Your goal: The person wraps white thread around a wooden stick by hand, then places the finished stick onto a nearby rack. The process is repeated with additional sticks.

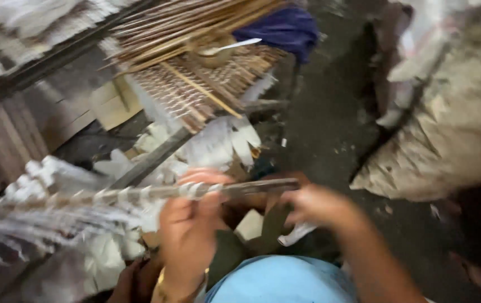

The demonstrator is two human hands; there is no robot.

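Blue-clad lap [282,280] in front, 2 hands grip 1 long stick [206,191] crosswise: the left hand [187,224] curled around white paper strips wound on it, the right hand [319,205] pinching its bare end at 3 o'clock. Wrapping looks mostly done; bare sticks [190,22] wait at 12 o'clock.

You hold a thin wooden stick [251,188], dark and matt, with strips of white paper [139,193] wound along it, soft-edged and dull. Before you lies a bundle of bare wooden sticks [190,22], pale and dry-looking, on a woven mat [195,90] of rough cane. The blue cloth [288,28] looks soft and matt. The floor [330,123] is rough, dark concrete.
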